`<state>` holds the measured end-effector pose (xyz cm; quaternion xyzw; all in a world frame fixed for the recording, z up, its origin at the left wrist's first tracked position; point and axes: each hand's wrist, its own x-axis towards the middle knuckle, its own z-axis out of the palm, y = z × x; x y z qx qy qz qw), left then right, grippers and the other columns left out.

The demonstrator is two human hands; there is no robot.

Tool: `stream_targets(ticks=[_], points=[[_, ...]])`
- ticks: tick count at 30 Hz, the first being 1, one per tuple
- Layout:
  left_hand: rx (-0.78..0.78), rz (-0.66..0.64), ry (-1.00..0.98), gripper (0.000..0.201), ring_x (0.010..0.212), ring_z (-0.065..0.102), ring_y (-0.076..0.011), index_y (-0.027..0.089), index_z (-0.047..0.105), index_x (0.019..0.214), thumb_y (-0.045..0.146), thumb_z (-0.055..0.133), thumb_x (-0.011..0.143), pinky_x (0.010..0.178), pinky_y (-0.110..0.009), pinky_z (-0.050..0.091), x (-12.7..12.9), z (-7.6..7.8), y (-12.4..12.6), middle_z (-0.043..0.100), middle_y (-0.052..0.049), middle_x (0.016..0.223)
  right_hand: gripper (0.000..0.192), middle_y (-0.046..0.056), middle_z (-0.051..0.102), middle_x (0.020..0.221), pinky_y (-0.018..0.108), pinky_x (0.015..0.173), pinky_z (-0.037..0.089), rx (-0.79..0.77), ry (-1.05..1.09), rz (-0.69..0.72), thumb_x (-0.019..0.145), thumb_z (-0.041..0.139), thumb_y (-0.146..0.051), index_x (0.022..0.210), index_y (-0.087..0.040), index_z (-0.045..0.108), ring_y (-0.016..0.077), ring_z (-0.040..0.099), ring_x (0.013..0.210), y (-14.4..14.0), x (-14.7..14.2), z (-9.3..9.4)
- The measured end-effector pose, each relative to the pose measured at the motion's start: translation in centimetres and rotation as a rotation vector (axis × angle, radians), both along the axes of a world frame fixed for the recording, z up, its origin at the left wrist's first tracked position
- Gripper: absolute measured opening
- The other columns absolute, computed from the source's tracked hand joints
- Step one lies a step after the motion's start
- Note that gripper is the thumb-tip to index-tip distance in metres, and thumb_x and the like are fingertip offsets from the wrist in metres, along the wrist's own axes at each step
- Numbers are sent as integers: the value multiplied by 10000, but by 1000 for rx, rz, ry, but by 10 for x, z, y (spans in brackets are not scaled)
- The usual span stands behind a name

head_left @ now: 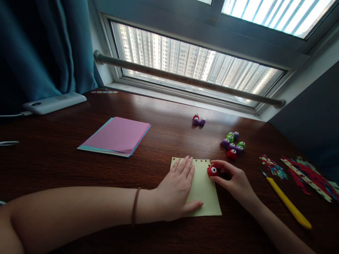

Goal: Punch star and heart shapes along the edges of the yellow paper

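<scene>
A pale yellow sheet of paper [205, 197] lies on the dark wooden table, with a row of small star-shaped holes along its far edge. My left hand [177, 190] rests flat on the sheet, fingers stretched out and thumb spread toward the right. At the sheet's right edge, near the far corner, my right hand [230, 174] grips a small red craft punch [212, 171] between thumb and fingers. The punch sits at the paper's edge; whether the paper is inside its slot I cannot tell.
Several red, purple and green punches [232, 145] stand right of centre, and a smaller group [198, 120] farther back. Coloured paper [116, 134] is stacked at left. A yellow craft knife [288, 203], confetti [274, 166] and paper strips [309, 176] lie at right. A white power bank [57, 103] is near the curtain.
</scene>
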<state>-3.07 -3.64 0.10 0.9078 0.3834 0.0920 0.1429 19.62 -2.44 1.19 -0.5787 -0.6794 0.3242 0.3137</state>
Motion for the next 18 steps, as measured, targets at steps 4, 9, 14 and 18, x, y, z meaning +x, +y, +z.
stream_targets(ticks=[4, 9, 14, 18], points=[[-1, -1, 0, 864, 1360, -32, -294, 64, 126, 1384, 683, 247, 795, 1114, -434, 41, 0, 1, -1, 68, -185, 1469, 390, 23, 635, 1014, 321, 823, 441, -2, -2, 4, 684, 701, -258, 1051, -190, 590, 182, 582, 868, -1, 1, 0], [2, -5, -3, 862, 1360, -25, -295, 63, 125, 1383, 683, 242, 796, 1111, -441, 60, 0, 1, 0, 71, -187, 1468, 381, 18, 639, 1009, 315, 812, 441, -6, -7, 2, 691, 697, -277, 1048, -194, 594, 178, 583, 851, 0, 0, 1], [10, -7, -3, 859, 1360, -20, -299, 61, 124, 1383, 678, 247, 798, 1109, -449, 73, 0, 0, 0, 77, -189, 1467, 379, 11, 643, 994, 308, 806, 440, -6, -9, -1, 690, 702, -288, 1044, -200, 598, 170, 581, 839, -1, 0, 2], [15, -8, -5, 858, 1359, -19, -299, 60, 123, 1383, 675, 250, 799, 1108, -450, 80, 0, 0, 0, 78, -191, 1466, 371, 8, 642, 993, 302, 806, 439, -5, -11, -2, 691, 702, -284, 1037, -200, 600, 165, 577, 834, 0, 0, 1]])
